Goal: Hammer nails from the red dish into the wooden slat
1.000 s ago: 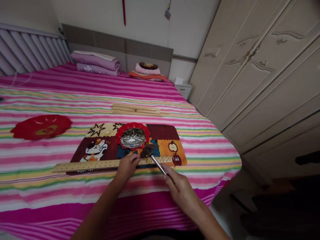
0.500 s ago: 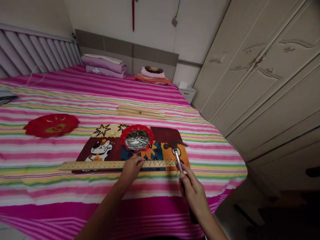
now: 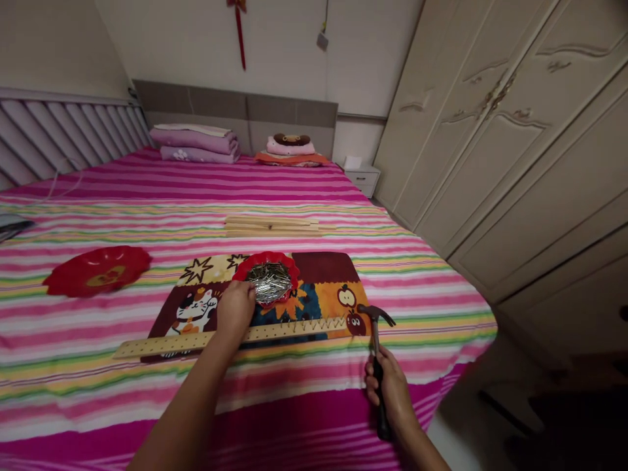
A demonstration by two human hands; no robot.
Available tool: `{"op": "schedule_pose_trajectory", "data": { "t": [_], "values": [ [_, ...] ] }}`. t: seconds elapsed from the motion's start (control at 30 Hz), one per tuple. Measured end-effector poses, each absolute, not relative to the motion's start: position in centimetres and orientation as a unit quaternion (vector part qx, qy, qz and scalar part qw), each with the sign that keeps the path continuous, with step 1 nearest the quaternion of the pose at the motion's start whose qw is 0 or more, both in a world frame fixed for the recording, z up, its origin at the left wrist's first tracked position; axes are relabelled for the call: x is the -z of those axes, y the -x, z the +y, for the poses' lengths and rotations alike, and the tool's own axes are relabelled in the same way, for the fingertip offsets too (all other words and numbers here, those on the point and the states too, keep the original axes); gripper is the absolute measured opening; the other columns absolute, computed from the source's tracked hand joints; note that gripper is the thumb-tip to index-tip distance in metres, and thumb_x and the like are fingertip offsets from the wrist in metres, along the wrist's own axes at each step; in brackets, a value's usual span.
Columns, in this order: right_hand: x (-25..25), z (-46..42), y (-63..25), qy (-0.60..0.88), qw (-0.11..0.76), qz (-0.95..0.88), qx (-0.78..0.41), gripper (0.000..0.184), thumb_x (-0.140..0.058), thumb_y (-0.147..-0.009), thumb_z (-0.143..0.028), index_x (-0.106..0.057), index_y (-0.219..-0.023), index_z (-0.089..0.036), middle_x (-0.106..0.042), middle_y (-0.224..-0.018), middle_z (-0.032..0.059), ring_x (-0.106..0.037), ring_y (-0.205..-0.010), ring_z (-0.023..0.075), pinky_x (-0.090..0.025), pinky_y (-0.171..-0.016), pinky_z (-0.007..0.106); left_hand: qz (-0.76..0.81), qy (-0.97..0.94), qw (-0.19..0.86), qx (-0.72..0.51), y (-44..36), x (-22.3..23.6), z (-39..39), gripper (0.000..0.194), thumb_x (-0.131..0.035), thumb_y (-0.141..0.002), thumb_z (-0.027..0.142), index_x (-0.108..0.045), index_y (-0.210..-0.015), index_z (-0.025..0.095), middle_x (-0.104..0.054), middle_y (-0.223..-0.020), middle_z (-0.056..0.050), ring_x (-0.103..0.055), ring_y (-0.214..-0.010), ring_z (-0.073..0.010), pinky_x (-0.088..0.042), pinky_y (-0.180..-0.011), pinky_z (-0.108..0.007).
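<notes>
My left hand (image 3: pixel 236 309) is at the left edge of a red scalloped bowl (image 3: pixel 267 257) of shiny nails (image 3: pixel 272 280). Its fingers are closed together; whatever they may pinch is hidden. My right hand (image 3: pixel 394 387) grips a claw hammer (image 3: pixel 376 333) by its black handle, with the head past the right end of a wooden strip (image 3: pixel 184 343). Rows of small holes run along that strip, and several nails stand in its right part. Beneath the strip and bowl lies a patterned placemat (image 3: pixel 326 267) with a cat and apples on it. My left forearm crosses over the strip.
A red scalloped plate (image 3: pixel 98 269) sits on the striped bedspread (image 3: pixel 314 373) at left. Several thin wooden strips (image 3: pixel 272 227) lie behind the placemat. Folded bedding (image 3: pixel 196 144) is by the headboard, and a wardrobe (image 3: pixel 490 150) stands at right beyond the bed's edge.
My left hand has left the wooden strip and moved up and left to the nail bowl. My right hand has shifted right with the hammer, taking its head away from the strip.
</notes>
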State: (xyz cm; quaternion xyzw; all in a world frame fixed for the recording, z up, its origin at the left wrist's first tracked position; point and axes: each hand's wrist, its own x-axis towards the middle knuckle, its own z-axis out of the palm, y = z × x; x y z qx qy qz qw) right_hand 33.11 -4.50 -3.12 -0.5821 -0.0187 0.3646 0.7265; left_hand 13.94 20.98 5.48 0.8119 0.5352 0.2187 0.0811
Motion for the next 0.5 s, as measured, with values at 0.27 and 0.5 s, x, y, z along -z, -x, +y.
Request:
{"op": "schedule_pose_trajectory", "data": {
  "t": [0.27, 0.5],
  "values": [
    [3.1, -4.6, -33.4, 0.575, 0.726, -0.023, -0.376, 0.048, -0.064, -0.07, -0.044, -0.045, -0.109, -0.024, -0.048, -0.053, -0.0108, -0.038, -0.032, 0.0054, -0.028, -0.024, 0.013, 0.568, -0.82, 0.055, -0.052, -16.1, -6.2, 24.2, 0.03, -0.042, -0.078, 0.024, -0.07, -0.084, 0.015, -0.068, -0.088, -0.017, -0.064, -0.08, -0.0253, -0.042, -0.064, -0.029],
    [3.1, -4.5, -33.5, 0.573, 0.726, -0.025, -0.38, 0.043, -0.063, -0.07, -0.044, -0.046, -0.104, -0.024, -0.049, -0.053, -0.0102, -0.037, -0.032, 0.0054, -0.027, -0.023, 0.012, 0.567, -0.768, 0.217, -0.205, -13.8, -6.4, 24.1, 0.019, -0.051, -0.071, 0.033, -0.063, -0.066, 0.019, -0.064, -0.063, -0.005, -0.059, -0.063, -0.0191, -0.038, -0.058, -0.027]
  ]
}}
